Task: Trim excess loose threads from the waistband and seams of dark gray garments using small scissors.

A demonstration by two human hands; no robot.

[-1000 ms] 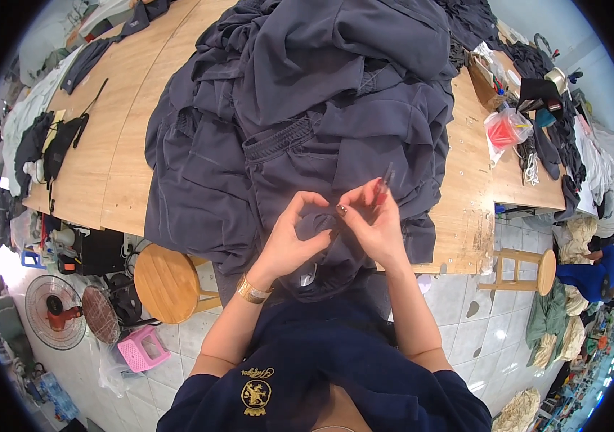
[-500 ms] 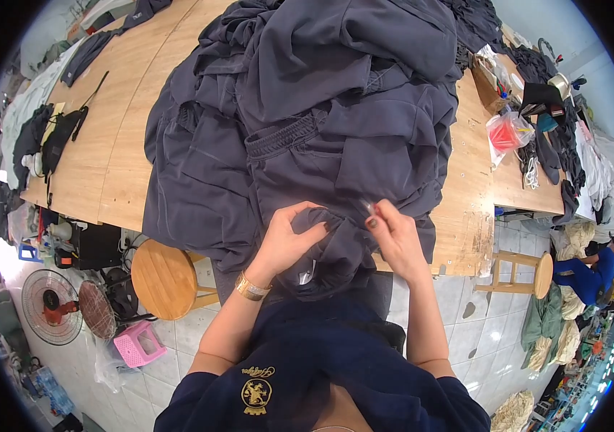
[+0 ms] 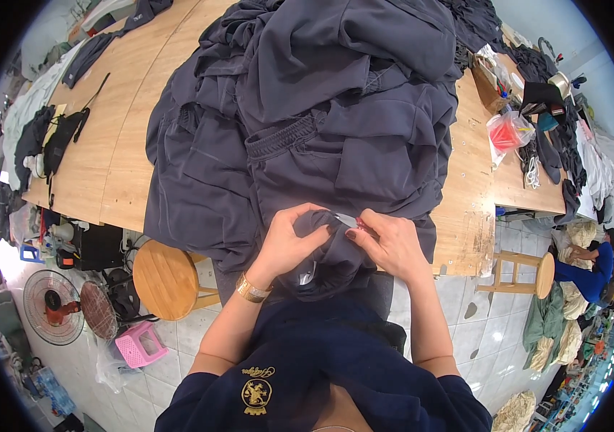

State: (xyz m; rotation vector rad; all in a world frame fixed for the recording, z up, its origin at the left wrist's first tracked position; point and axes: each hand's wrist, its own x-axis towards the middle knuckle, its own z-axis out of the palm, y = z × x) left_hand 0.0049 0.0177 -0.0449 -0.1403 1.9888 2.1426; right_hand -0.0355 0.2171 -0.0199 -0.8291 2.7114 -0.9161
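Note:
My left hand (image 3: 291,237) pinches a bunched part of a dark grey garment (image 3: 321,268) at the table's near edge, thumb and fingers closed on the cloth. In my right hand (image 3: 390,241) are small thread snips (image 3: 346,220) with a silver blade and a reddish grip, partly hidden by the fingers. The blade points left and meets the cloth beside my left fingertips. Beyond both hands rises a large heap of dark grey garments (image 3: 307,72); an elastic waistband (image 3: 281,140) shows on one of them.
The heap covers the middle of a wooden table (image 3: 123,155). A clear bag with red contents (image 3: 507,133) lies at the right. Around the table are a round wooden stool (image 3: 165,279), another stool (image 3: 541,275), a fan (image 3: 52,306) and a pink plastic stool (image 3: 140,344). A person in blue (image 3: 591,273) sits far right.
My right hand has brought the snips left and slightly down, from just above the bunched cloth to contact beside my left fingers. The left hand keeps its hold.

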